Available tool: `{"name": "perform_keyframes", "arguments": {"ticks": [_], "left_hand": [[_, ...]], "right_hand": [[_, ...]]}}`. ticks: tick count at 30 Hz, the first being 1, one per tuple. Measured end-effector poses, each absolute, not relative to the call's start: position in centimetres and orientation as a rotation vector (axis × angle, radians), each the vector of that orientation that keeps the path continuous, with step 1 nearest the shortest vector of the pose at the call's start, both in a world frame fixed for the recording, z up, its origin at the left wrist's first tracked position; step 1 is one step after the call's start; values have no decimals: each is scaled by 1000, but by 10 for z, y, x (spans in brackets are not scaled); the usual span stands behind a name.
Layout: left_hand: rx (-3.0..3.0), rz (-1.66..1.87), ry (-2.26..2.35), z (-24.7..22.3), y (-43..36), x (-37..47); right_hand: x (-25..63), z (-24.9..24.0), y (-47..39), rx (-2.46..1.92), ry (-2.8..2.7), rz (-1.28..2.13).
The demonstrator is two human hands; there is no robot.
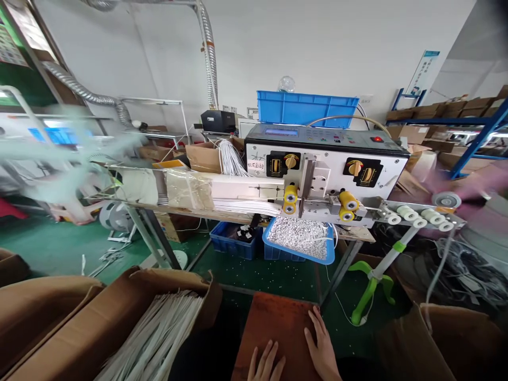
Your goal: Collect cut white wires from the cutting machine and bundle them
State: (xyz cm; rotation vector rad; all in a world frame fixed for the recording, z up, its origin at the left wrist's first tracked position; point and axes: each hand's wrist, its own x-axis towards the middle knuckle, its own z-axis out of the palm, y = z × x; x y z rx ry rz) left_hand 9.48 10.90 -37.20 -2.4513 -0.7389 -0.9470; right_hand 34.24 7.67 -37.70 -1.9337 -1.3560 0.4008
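My left hand lies on a reddish-brown board at the bottom of the view, its fingers spread and holding nothing. To its right, my right hand rests along the board's right edge, fingers apart and nothing in it. Beyond the board stands a wire machine with yellow rollers on its front. A white cable passes toward white guide rollers on the right. Below the machine hangs a blue tray full of small white pieces.
An open carton with long pale wires stands at the lower left. A green-footed stand and another carton are on the right. A blue crate sits on top of the machine.
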Motion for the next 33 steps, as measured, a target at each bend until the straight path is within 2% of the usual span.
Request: {"name": "perform_keyframes", "arguments": {"ticks": [4, 10, 16, 33], "left_hand": [[-2430, -1093, -822, -370, 109, 97], [-2472, -801, -656, -352, 112, 86], [-2477, -1056, -844, -375, 106, 98], [-2488, -1034, -837, -378, 107, 98]], "right_hand": [[342, -376, 77, -1922, -1334, 390], [342, -372, 76, -1898, -1324, 382], [341, -370, 76, -1887, -1326, 381], [341, -371, 75, -1885, -1334, 374]]}}
